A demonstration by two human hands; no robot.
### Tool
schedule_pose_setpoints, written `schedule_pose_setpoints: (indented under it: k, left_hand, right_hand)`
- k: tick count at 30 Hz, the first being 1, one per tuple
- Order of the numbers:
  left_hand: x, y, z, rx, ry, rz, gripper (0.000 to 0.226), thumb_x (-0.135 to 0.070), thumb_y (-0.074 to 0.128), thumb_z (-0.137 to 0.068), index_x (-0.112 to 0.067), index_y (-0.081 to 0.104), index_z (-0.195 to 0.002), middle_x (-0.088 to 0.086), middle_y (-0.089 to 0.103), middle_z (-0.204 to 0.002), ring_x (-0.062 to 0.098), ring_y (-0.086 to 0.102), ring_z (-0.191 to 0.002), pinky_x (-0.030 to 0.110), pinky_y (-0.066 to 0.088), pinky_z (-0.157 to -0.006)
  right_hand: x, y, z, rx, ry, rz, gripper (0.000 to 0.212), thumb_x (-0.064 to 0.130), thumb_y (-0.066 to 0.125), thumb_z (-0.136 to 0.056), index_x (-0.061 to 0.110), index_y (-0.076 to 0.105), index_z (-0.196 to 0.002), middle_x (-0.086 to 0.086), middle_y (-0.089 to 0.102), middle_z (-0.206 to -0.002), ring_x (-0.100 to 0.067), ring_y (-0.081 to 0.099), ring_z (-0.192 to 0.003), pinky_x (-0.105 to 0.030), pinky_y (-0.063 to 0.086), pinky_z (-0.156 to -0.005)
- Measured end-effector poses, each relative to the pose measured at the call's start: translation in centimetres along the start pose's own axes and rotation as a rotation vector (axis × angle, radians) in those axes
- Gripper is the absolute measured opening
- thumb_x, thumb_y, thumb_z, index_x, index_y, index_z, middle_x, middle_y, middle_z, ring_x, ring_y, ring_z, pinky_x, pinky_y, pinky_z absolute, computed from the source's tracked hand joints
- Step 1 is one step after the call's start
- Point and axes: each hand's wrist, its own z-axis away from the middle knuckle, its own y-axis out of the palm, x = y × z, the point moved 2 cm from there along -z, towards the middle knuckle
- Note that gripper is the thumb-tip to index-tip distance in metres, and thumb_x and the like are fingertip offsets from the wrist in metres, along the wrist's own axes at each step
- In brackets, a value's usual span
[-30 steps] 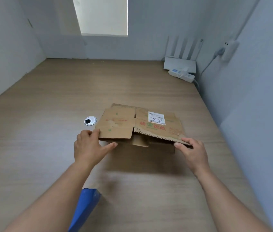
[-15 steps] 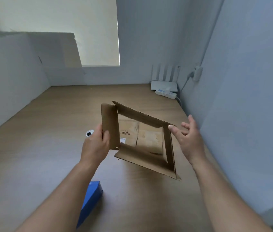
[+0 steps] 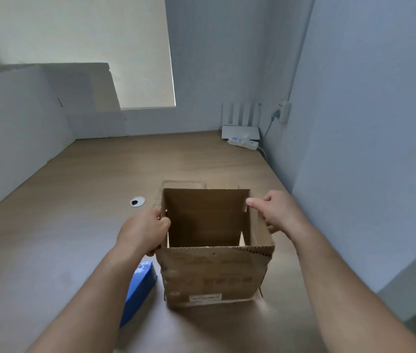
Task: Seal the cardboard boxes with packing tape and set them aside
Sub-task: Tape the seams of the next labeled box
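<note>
Cardboard box [image 3: 212,273] in the head view: it is opened out into a square tube with its top open toward the camera. It sits in front of the person over the near middle of the wooden desk [image 3: 74,225]. Its printed front panel carries a small white label near the lower edge. Whether its bottom rests on the desk or is held just above it is hard to tell from this angle.

The left hand [image 3: 143,233] grips the box's left wall, with the fingers curled round its upper edge. The right hand [image 3: 275,212] holds the right wall. Its thumb lies on the rim by the far right corner and its fingers are curled against the outside.

A blue object [image 3: 140,289] lies on the desk just left of the box, partly under the left forearm. A round cable grommet [image 3: 137,201] is set in the desk beyond the left hand. In the far right corner a white router [image 3: 240,123] stands upright behind a power strip [image 3: 243,143]. A plug adapter [image 3: 284,112] is on the wall beside them.
</note>
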Motion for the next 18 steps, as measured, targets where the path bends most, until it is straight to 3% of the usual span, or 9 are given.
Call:
schedule_pose_setpoints:
  k: [3, 4, 5, 7, 10, 14, 16, 18]
  left_hand:
    - [1.4, 2.0, 0.4, 0.085, 0.017, 0.137, 0.034, -0.038, 0.051, -0.092, -0.021, 0.057, -0.121, 0.008, 0.068, -0.094, 0.026, 0.067, -0.087, 0.033, 0.051, -0.073]
    - [1.6, 2.2, 0.9, 0.134, 0.046, 0.249, 0.051, -0.052, 0.054, -0.089, -0.029, 0.048, -0.134, 0.005, 0.065, -0.105, 0.023, 0.065, -0.093, 0.035, 0.052, -0.080]
    - [1.8, 2.2, 1.3, 0.193, 0.075, 0.355, 0.066, -0.068, 0.054, -0.081, -0.033, 0.047, -0.136, 0.001, 0.064, -0.112, 0.017, 0.064, -0.097, 0.033, 0.051, -0.086]
    - [2.0, 2.3, 2.8, 0.317, 0.122, 0.479, 0.083, -0.094, 0.041, -0.059, -0.038, 0.062, -0.117, -0.011, 0.063, -0.117, -0.001, 0.059, -0.101, 0.024, 0.044, -0.091]
    - [3.2, 2.9, 4.0, 0.460, 0.082, 0.570, 0.091, -0.095, 0.022, -0.057, -0.034, 0.074, -0.100, -0.024, 0.062, -0.120, -0.016, 0.048, -0.112, 0.027, 0.027, -0.106]
    - [4.5, 3.9, 3.8, 0.507, 0.073, 0.802, 0.107, -0.103, 0.025, -0.047, -0.026, 0.077, -0.101, -0.014, 0.064, -0.124, -0.006, 0.040, -0.129, 0.036, 0.012, -0.118]
    - [4.9, 4.1, 3.6, 0.507, 0.065, 0.894, 0.107, -0.103, 0.034, -0.041, -0.025, 0.077, -0.100, -0.007, 0.066, -0.123, -0.005, 0.040, -0.129, 0.032, 0.013, -0.114]
    - [4.7, 4.0, 3.9, 0.489, 0.052, 0.839, 0.093, -0.097, 0.045, -0.050, -0.028, 0.075, -0.105, -0.007, 0.067, -0.121, 0.001, 0.049, -0.125, 0.032, 0.023, -0.113]
  right_hand:
    - [-1.3, 2.0, 0.9, 0.298, 0.008, -0.248, 0.057, 0.054, 0.046, -0.094, 0.003, 0.061, -0.113, -0.019, 0.068, -0.104, -0.030, 0.068, -0.092, -0.034, 0.056, -0.083]
    - [-2.0, 2.6, 1.1, 0.361, -0.006, -0.314, 0.066, 0.056, 0.046, -0.092, -0.003, 0.058, -0.120, -0.024, 0.064, -0.115, -0.035, 0.064, -0.103, -0.036, 0.051, -0.094]
    - [-2.7, 3.1, 1.2, 0.413, -0.031, -0.362, 0.073, 0.060, 0.049, -0.088, -0.003, 0.057, -0.122, -0.023, 0.060, -0.124, -0.035, 0.060, -0.111, -0.039, 0.044, -0.104]
    - [-4.0, 3.9, 1.6, 0.504, -0.084, -0.429, 0.077, 0.074, 0.062, -0.068, 0.015, 0.062, -0.117, -0.007, 0.061, -0.128, -0.020, 0.056, -0.119, -0.037, 0.032, -0.113]
    - [-5.8, 4.3, 1.8, 0.573, -0.135, -0.595, 0.084, 0.069, 0.078, -0.045, 0.022, 0.062, -0.113, 0.000, 0.057, -0.131, -0.014, 0.051, -0.124, -0.028, 0.034, -0.108]
    - [-7.5, 3.9, 1.8, 0.623, -0.192, -0.767, 0.098, 0.065, 0.084, -0.041, 0.017, 0.058, -0.123, 0.000, 0.056, -0.135, -0.011, 0.049, -0.127, -0.026, 0.034, -0.109]
    - [-8.0, 3.8, 1.9, 0.669, -0.161, -0.814, 0.096, 0.055, 0.087, -0.043, 0.016, 0.057, -0.126, -0.001, 0.056, -0.136, -0.011, 0.048, -0.128, -0.027, 0.033, -0.109]
    - [-7.7, 4.0, 2.0, 0.648, -0.122, -0.743, 0.081, 0.039, 0.086, -0.052, 0.018, 0.057, -0.124, -0.001, 0.059, -0.130, -0.014, 0.050, -0.125, -0.025, 0.037, -0.103]
